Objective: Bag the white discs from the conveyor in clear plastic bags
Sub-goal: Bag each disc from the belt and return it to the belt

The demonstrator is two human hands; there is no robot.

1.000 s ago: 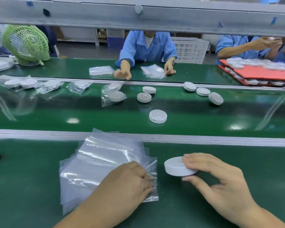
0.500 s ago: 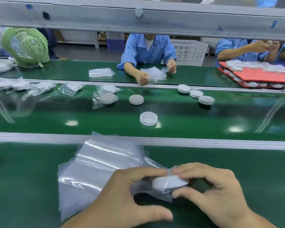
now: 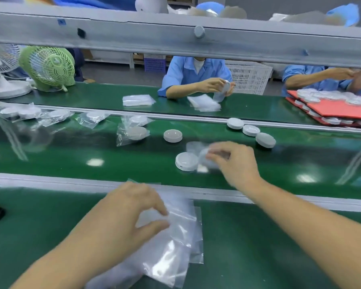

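Right hand (image 3: pixel 236 165) had moved out over the conveyor (image 3: pixel 113 159), pinching the blurred bagged disc (image 3: pixel 206 158) just beside a bare disc (image 3: pixel 186 161), probably to drop it, while left hand (image 3: pixel 129 213), fingers apart, reached the bag stack (image 3: pixel 175 247).

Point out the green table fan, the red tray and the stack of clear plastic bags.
green table fan (image 3: pixel 50 65), head view, grille centre.
red tray (image 3: pixel 331 110), head view, bare top.
stack of clear plastic bags (image 3: pixel 179 247), head view, top bag.
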